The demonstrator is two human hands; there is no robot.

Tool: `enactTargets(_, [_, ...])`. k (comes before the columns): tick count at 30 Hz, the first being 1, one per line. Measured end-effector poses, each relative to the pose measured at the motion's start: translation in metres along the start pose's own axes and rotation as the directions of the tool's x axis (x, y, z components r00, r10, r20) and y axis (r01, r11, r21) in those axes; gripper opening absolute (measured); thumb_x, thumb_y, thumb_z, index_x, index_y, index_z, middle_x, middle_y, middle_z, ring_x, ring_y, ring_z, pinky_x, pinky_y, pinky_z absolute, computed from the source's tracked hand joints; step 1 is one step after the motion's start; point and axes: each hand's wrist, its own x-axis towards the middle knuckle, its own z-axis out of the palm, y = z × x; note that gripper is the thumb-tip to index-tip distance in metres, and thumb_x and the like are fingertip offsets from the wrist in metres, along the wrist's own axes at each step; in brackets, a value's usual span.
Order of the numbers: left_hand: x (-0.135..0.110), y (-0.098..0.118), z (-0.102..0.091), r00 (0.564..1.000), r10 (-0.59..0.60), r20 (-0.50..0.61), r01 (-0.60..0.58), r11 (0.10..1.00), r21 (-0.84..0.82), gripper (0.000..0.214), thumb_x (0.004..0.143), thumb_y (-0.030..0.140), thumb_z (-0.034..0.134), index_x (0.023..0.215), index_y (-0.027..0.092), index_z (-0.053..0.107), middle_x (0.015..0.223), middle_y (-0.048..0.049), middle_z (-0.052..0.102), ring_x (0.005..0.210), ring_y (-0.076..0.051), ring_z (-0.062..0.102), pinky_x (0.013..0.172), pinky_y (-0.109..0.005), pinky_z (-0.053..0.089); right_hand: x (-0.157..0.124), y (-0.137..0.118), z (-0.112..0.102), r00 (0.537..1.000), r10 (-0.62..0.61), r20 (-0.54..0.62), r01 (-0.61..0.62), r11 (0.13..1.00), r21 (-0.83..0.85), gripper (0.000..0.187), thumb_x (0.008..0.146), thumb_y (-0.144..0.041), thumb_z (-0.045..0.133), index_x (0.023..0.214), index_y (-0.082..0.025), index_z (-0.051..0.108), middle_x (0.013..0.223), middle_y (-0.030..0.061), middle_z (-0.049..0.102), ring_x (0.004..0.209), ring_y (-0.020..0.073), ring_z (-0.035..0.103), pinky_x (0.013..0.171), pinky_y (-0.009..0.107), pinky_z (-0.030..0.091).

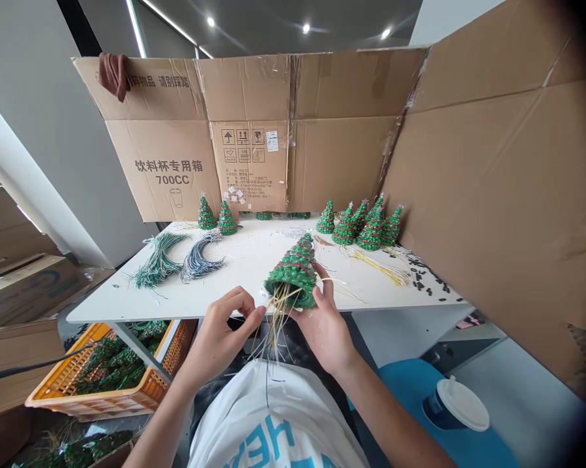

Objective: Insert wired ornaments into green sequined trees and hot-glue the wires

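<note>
My right hand [325, 328] grips a green beaded Christmas tree [295, 272] from the side, with its fingers up against the cone. The tree lies tilted, its open base toward me, and a bundle of thin wires [273, 325] hangs from inside it. My left hand [225, 338] is at the bundle, with thumb and fingertips pinched together on some strands. Inside the tree's base, the wire ends are hidden.
Several finished beaded trees [344, 226] stand on the white table [239, 273], with green and blue wire bundles [159, 261], yellow wires and black beads. A cardboard screen [249, 136] stands behind it. Below left sits an orange crate [112, 370] of green beadwork; a lidded cup [456, 406] sits below right.
</note>
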Motion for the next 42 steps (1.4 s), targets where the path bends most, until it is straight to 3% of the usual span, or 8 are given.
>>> enactTargets(5, [0.002,-0.005,-0.011,0.991,-0.113,0.07,0.11,0.993,0.039,0.036,0.108,0.041,0.06,0.077,0.023,0.055,0.077,0.0025,0.06,0.076,-0.017,0.053,0.076,-0.032,0.041,0.002,-0.005,-0.001,0.998,-0.005,-0.07,0.009,0.998,0.061,0.044,0.101,-0.047,0.074,0.142,-0.047,0.059,0.154,-0.0038,0.068,0.137,0.031,0.067,0.116,0.068,0.054])
enactTargets(10, [0.001,-0.005,-0.015,0.996,-0.07,0.06,0.067,0.996,0.053,0.033,0.104,0.034,0.063,0.074,0.023,0.055,0.08,0.0011,0.064,0.078,-0.018,0.056,0.079,-0.034,0.044,0.0,-0.006,-0.002,0.998,0.007,-0.058,-0.002,0.997,0.08,0.045,0.097,-0.049,0.078,0.139,-0.047,0.061,0.15,-0.0039,0.07,0.137,0.0326,0.067,0.117,0.073,0.051])
enactTargets(13, [-0.002,0.001,-0.011,0.992,0.018,-0.123,-0.002,0.992,0.128,0.026,0.104,0.037,0.066,0.082,0.023,0.064,0.098,-0.0028,0.069,0.091,-0.021,0.063,0.086,-0.037,0.048,-0.001,-0.003,-0.001,0.999,0.001,-0.04,0.003,0.996,0.089,0.045,0.098,-0.046,0.077,0.14,-0.048,0.059,0.151,-0.0055,0.068,0.138,0.0313,0.065,0.118,0.072,0.05])
enactTargets(16, [-0.006,0.009,0.002,0.93,0.205,-0.305,-0.125,0.957,0.262,0.011,0.101,0.029,0.072,0.091,0.025,0.073,0.121,-0.0068,0.068,0.111,-0.026,0.066,0.098,-0.043,0.051,-0.004,0.002,0.002,0.999,0.005,-0.047,-0.001,0.997,0.081,0.046,0.1,-0.046,0.075,0.142,-0.048,0.057,0.151,-0.0048,0.069,0.138,0.0304,0.066,0.118,0.07,0.051])
enactTargets(17, [-0.008,0.011,0.008,0.915,0.28,-0.291,-0.194,0.937,0.291,0.005,0.1,0.026,0.074,0.096,0.027,0.076,0.128,-0.0079,0.066,0.121,-0.028,0.064,0.103,-0.046,0.051,-0.005,0.004,0.004,0.999,0.005,-0.053,-0.001,0.997,0.073,0.047,0.1,-0.045,0.075,0.143,-0.047,0.056,0.151,-0.0044,0.069,0.138,0.0299,0.066,0.119,0.068,0.051])
enactTargets(21, [-0.01,0.013,0.03,0.881,0.423,-0.212,-0.338,0.876,0.343,0.023,0.097,0.016,0.076,0.116,0.03,0.08,0.157,-0.0112,0.057,0.138,-0.033,0.059,0.11,-0.054,0.052,-0.014,0.009,0.008,0.998,0.046,-0.048,-0.044,0.998,0.039,0.053,0.102,-0.044,0.075,0.148,-0.045,0.05,0.155,-0.002,0.067,0.14,0.0284,0.065,0.122,0.062,0.048])
enactTargets(31, [-0.01,0.009,0.036,0.802,0.498,-0.331,-0.379,0.852,0.362,0.018,0.09,0.008,0.084,0.096,0.024,0.079,0.138,-0.009,0.071,0.117,-0.027,0.073,0.095,-0.043,0.059,-0.023,0.013,0.015,0.998,0.066,-0.018,-0.065,0.996,0.063,0.049,0.104,-0.062,0.065,0.149,-0.047,0.051,0.161,-0.0018,0.065,0.145,0.03,0.063,0.118,0.059,0.051])
enactTargets(42, [-0.009,0.012,0.033,0.839,0.477,-0.263,-0.375,0.856,0.354,0.013,0.09,0.013,0.081,0.093,0.023,0.075,0.139,-0.0104,0.068,0.117,-0.029,0.07,0.096,-0.044,0.058,-0.024,0.014,0.015,0.993,0.097,-0.071,-0.092,0.993,0.069,0.05,0.102,-0.049,0.074,0.146,-0.047,0.051,0.148,-0.0044,0.072,0.136,0.0233,0.068,0.117,0.047,0.05])
